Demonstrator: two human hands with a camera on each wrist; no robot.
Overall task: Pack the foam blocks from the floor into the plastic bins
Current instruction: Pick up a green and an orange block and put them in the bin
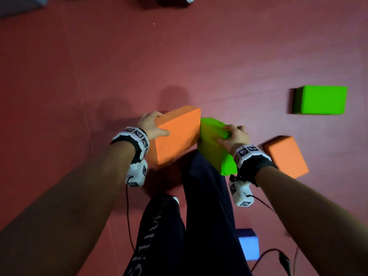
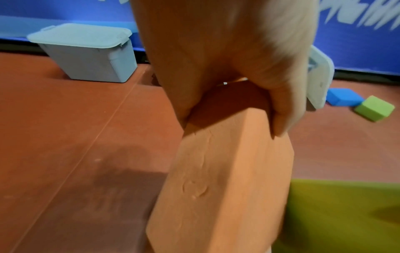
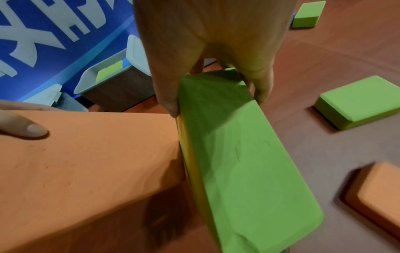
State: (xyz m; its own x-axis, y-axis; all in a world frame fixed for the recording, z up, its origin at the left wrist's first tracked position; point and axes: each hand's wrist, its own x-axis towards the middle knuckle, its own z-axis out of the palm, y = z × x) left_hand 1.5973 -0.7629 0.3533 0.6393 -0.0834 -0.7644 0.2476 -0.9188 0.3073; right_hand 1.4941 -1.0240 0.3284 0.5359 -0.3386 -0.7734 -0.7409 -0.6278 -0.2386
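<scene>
A: So, both hands loaded. Left hand (image 1: 151, 126) grips the orange block (image 1: 177, 136) by one end, thumb on the broad face, fingers curled round the far edge. Right hand (image 1: 236, 137) is clamped on the green block (image 1: 215, 144) the same way, at its top end.

B: Why end grips?

A: My guess: the blocks hang down lengthwise, so one hand can carry each. They're off the red floor (image 1: 99, 66), in front of the legs, edges touching or nearly so.

B: Bins?

A: Right wrist view shows an open bin (image 3: 103, 83) by the blue wall (image 3: 65, 34), green foam already inside. Left wrist view shows a grey bin (image 2: 90, 56) with its lid on. Both well apart from the hands, so I'd call this the carry stage.

B: What's left on the floor?

A: Another green block (image 1: 320, 99), another orange block (image 1: 286, 156), and a blue block (image 1: 249, 246) by the feet. More green and blue ones further off in the wrist views.

B: Anything unclear?

A: Head view cuts the bins off at the top edge. The left fingertips are hidden behind the orange block there. How full the open bin is, can't tell. The wrist shots are motion-blurred.
</scene>
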